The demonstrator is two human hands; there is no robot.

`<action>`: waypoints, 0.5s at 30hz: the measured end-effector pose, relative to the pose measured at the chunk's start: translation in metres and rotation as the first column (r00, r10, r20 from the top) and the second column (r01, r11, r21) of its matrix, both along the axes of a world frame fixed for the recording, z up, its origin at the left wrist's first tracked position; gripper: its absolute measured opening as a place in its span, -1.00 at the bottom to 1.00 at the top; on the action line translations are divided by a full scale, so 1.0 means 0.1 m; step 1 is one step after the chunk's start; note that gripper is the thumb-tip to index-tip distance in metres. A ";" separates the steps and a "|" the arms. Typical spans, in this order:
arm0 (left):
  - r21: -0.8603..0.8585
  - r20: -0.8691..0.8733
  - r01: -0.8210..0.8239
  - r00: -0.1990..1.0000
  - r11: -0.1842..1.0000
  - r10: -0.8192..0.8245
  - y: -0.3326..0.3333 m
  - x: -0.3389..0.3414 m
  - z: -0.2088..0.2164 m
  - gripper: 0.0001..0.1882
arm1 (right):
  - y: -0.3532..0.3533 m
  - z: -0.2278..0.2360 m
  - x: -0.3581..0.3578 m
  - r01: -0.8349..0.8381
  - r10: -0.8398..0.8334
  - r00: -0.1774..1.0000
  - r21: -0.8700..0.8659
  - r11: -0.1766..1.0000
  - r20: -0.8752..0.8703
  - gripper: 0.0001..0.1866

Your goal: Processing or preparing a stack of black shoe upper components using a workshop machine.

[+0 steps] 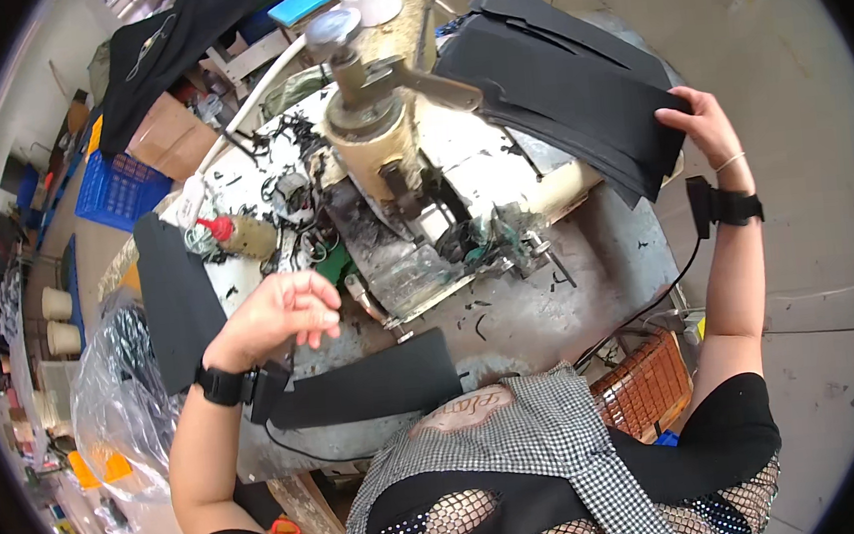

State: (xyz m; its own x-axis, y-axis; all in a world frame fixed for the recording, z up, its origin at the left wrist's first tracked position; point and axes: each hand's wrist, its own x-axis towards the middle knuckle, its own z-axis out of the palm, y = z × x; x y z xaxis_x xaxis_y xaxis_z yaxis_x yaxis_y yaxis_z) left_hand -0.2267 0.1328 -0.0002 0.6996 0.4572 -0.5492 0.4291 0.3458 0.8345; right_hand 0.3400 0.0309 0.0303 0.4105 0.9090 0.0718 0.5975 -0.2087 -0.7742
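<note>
My right hand grips the outer edge of a stack of black flat pieces, thumb and fingers at its near right corner. The stack lies at the right of a bench machine with a metal lever on top. My left hand is left of the machine's front, fingers loosely curled and somewhat apart, with nothing visible in them. Below it, a black curved piece lies at the bench's front edge. Another long black piece lies at the left, beside my left wrist.
Black scraps litter the machine's white top. A bottle with a red cap lies left of the machine. A blue crate and cardboard box stand far left. A clear plastic bag hangs at left; a brown woven basket sits below right.
</note>
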 end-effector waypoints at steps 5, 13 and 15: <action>-0.044 -0.002 -0.073 0.997 0.996 0.073 0.00 -0.14 -0.03 -0.82 | 0.04 -0.19 -0.07 0.158 -0.153 0.988 0.245 0.957 -0.036 -0.66; -0.033 -0.010 -0.150 0.989 0.988 0.150 0.12 0.01 -0.19 -0.84 | -0.29 -1.27 1.11 0.783 -0.617 0.582 0.161 0.600 -0.530 -0.85; -0.015 -0.027 -0.204 0.979 0.979 0.204 0.16 0.04 -0.26 -0.84 | -0.14 -1.42 0.89 0.695 -0.524 0.617 0.093 0.713 -0.587 -0.77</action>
